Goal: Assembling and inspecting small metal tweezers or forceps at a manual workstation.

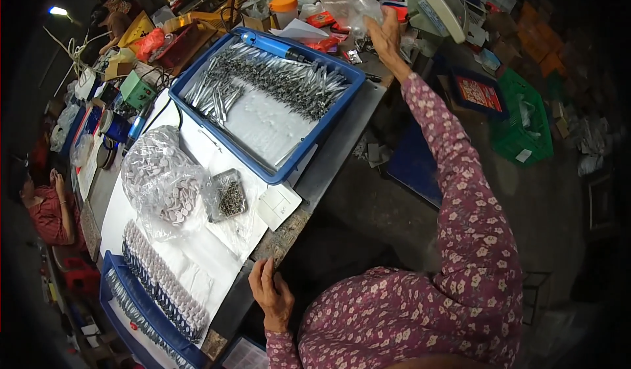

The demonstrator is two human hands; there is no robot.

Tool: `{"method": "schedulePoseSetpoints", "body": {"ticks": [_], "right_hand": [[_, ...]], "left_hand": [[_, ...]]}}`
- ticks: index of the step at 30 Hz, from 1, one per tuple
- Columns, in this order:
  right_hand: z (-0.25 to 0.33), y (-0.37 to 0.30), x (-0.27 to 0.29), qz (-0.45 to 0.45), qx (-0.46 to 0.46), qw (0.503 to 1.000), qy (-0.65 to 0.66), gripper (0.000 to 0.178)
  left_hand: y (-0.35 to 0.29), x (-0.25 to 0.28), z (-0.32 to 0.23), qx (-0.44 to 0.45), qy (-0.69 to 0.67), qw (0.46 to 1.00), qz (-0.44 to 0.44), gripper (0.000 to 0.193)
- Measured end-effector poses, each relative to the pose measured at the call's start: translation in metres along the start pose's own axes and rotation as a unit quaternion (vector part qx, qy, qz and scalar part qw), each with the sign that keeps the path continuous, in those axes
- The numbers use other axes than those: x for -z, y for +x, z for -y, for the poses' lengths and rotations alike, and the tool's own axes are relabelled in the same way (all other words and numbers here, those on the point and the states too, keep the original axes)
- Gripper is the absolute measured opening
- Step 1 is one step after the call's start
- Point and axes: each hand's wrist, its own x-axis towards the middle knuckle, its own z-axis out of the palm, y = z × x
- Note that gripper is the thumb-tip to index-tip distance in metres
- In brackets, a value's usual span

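My right hand (386, 40) reaches to the far end of the table, its fingers closed at the edge of a crumpled clear plastic bag (351, 4). My left hand (271, 296) rests by the near table edge, fingers loosely bent, with nothing visible in it. Between them lies a blue tray (269, 175) with many slim metal pieces heaped along its far side. A blue powered screwdriver (273, 45) lies across the tray's far rim. Left of the tray sit a clear bag of small pale parts (167, 178) and a small clear box of tiny screws (231, 199).
Rows of white-topped pieces (161, 280) stand beside a second blue tray (141, 339) at the near left. A beige desk device (437, 7) is right of my right hand. A green crate (526, 122) stands on the floor. Another person (52, 211) sits at the left.
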Motion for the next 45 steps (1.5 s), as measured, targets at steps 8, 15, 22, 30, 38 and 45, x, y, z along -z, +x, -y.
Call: {"method": "schedulePoseSetpoints", "body": {"ticks": [8,15,22,30,38,45], "right_hand": [[-0.011,0.022,-0.054,0.011,0.021,0.992,-0.127,0.056],[0.007,0.019,-0.071,0.039,-0.013,0.99,-0.132,0.061],[0.003,0.016,-0.054,-0.033,0.021,0.999,-0.038,0.068],[0.164,-0.064,0.009,0.177,0.068,0.964,0.186,0.069],[0.228,-0.157,0.036,0.498,0.201,0.755,0.376,0.074],[0.206,-0.079,0.004,0.578,0.073,0.733,0.352,0.052]], "left_hand": [[0.011,-0.001,0.009,0.022,-0.008,1.0,0.012,0.04],[0.015,0.005,0.014,0.028,-0.015,0.999,0.033,0.038],[0.02,0.01,0.012,0.038,-0.031,0.998,0.028,0.039],[0.062,0.015,-0.035,0.112,-0.253,0.956,-0.097,0.07],[0.095,0.033,-0.046,0.15,-0.351,0.89,-0.25,0.073],[0.067,0.055,-0.011,0.136,-0.258,0.899,-0.328,0.018]]}}
